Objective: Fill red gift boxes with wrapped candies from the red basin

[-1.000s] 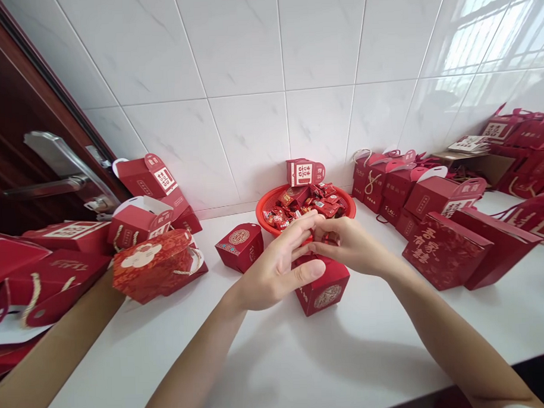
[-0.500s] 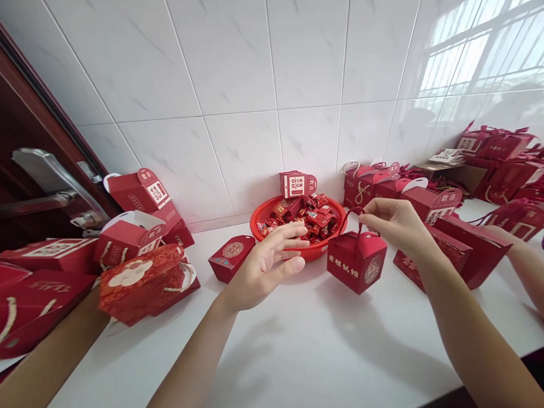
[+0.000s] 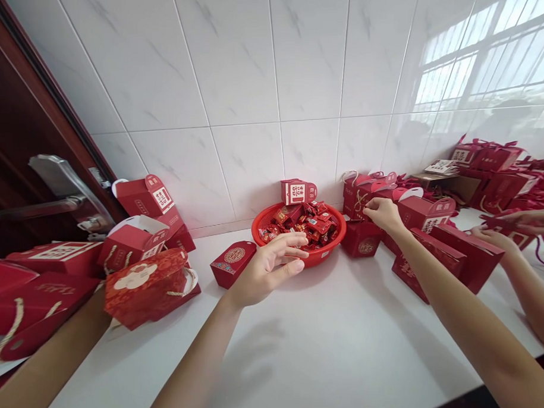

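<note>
Lying left of your left hand (image 3: 269, 271), a gold-emblemed red cardboard box (image 3: 233, 260), that hand's fingers wide of the thumb, round red plastic basket (image 3: 318, 260) of red-wrapped sweets (image 3: 318, 226), cube-shaped dark-red cardboard box (image 3: 360, 239) just beside it, your right hand (image 3: 383, 215) above, fingers narrow, whether holding it you cannot tell.

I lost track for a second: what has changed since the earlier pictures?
The right hand lifted the red box by its cord and carried it from in front of the basket to the basket's right side; whether it still grips the cord is unclear. Another person's hands have come into view at the right. The left hand stays open; the basket stays put.
</note>
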Tool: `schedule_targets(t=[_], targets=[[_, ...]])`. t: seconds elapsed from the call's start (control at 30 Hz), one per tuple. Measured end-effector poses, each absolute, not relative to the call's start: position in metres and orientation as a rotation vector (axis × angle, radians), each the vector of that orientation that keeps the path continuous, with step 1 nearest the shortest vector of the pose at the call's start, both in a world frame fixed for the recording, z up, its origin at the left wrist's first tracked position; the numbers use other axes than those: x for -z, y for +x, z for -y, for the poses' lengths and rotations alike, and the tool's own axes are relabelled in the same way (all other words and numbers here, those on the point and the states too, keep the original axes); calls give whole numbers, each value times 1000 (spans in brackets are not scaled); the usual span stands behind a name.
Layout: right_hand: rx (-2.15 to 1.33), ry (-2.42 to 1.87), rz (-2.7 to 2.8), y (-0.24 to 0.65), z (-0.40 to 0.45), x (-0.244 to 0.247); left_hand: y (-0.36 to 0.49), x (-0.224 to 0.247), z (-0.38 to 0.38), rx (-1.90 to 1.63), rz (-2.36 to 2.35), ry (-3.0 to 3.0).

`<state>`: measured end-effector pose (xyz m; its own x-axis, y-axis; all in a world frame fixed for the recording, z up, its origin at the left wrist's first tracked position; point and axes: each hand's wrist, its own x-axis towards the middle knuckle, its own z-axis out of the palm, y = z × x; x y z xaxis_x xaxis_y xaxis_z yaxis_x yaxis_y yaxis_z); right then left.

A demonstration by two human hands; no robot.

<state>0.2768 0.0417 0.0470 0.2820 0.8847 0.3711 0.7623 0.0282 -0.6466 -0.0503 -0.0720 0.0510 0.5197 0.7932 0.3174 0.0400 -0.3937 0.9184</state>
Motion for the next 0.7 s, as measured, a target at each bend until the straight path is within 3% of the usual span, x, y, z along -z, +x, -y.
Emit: schedule_targets(t=[0.2, 0.43, 0.7], targets=[[-122, -1855, 1526, 266, -62, -44, -54, -49, 70, -997, -689, 1789], [73, -2114, 1619, 249, -29, -21, -61, -53, 69, -1025, -715, 1800], [-188, -2258, 1841, 240, -34, 33, -70, -56, 67, -1017, -739, 1815]])
